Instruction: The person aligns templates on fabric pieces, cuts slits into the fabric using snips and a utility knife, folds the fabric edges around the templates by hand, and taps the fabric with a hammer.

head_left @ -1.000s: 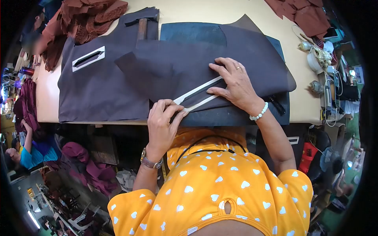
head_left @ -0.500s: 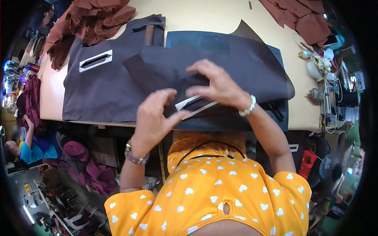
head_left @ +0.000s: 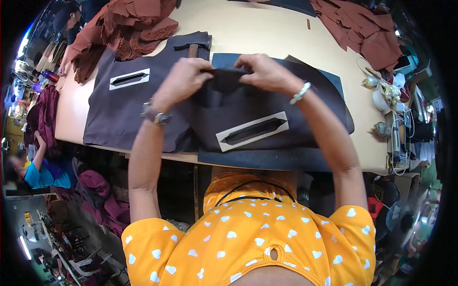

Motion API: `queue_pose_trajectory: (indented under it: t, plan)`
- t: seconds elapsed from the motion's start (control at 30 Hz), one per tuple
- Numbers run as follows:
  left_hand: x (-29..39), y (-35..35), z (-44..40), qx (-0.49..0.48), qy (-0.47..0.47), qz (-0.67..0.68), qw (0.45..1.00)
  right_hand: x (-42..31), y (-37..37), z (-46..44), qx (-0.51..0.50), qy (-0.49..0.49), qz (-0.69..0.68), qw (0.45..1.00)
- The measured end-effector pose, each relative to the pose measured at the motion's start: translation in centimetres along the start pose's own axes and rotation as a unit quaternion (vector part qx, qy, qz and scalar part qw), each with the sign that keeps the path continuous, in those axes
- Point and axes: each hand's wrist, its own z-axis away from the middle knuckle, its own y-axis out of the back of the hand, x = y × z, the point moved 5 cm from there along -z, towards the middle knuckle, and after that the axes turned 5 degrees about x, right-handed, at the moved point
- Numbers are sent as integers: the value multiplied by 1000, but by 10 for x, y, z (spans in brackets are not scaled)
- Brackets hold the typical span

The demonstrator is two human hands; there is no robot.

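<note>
Left hand [head_left: 186,78] and right hand [head_left: 264,71] now leaving white frame [head_left: 256,137], pinching dark cloth [head_left: 298,97] at far edge; work shifting from frame to cloth. Frame lying flat on cloth, nearer body; cloth covering mat [head_left: 267,159].

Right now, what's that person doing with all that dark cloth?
The person's left hand and right hand each have fingers on the far part of a dark cloth, seeming to pinch it. Nearer the person, a white slotted frame lies on that cloth, with neither hand on it. Another white frame lies on dark cloth to the left. Piles of reddish-brown cloth sit farther back on the table.
</note>
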Motion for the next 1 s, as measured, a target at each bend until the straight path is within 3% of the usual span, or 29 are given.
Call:
queue_pose_trajectory:
  t: [0.1,0.2,0.33,0.37,0.47,0.57,0.63,0.67,0.7,0.73,0.77,0.8,0.83,0.93,1.0]
  plan:
    - [0,67,24,23,-35,-29,999,11,34,3,-87,10,106,991]
    - [-6,127,49,43,46,-81,995,21,49,18,-189,-115,153,963]
    - [-62,184,64,62,193,-155,967,20,65,3,-150,-62,155,974]
    - [-80,199,61,68,189,-184,962,41,69,-14,-144,-84,111,980]
    - [-109,235,37,117,135,-322,930,34,104,-57,67,-62,123,988]
    - [-129,268,6,135,207,-436,865,17,127,-95,88,-132,112,981]
    - [-197,319,-12,215,158,-473,840,3,137,-106,122,42,-140,982]
    - [-181,324,-13,278,126,-478,823,2,142,-119,222,-15,-79,972]
    - [-152,325,-21,340,93,-481,803,-1,145,-127,278,-43,-180,943]
    - [-132,329,-20,400,58,-481,778,2,144,-140,243,-10,-373,895]
    - [-131,340,-9,456,84,-390,795,3,142,-150,197,23,-552,810]
    - [-131,349,3,506,109,-294,803,-20,144,-144,279,41,-415,865]
    - [-131,357,15,552,131,-194,800,-30,146,-128,259,114,-413,866]
    - [-132,366,51,648,179,114,732,-102,134,-74,387,62,-607,691]
    - [-111,346,79,670,154,157,709,-105,132,-54,458,132,-495,727]
